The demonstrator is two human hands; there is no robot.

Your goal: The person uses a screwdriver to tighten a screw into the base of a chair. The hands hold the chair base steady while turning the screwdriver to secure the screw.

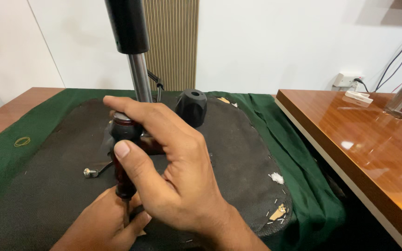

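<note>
My right hand (173,167) is wrapped around the dark red and black handle of a screwdriver (123,153), thumb along its side, the tool pointing down. My left hand (105,225) sits below it, fingers pinched around the screwdriver's metal shaft near the tip. Both hands work over the black fabric underside of a chair seat (238,153), which lies upside down on a green cloth (303,153). Just behind the hands rises the seat's chrome column (140,79) with a black sleeve (127,23) on top.
A loose bolt (90,173) lies left of the hands on the seat. A black knob (191,107) stands behind. A yellow rubber band (22,141) lies on the cloth at left. A glossy wooden table (373,139) stands at right, with a wall socket (347,80) and cables.
</note>
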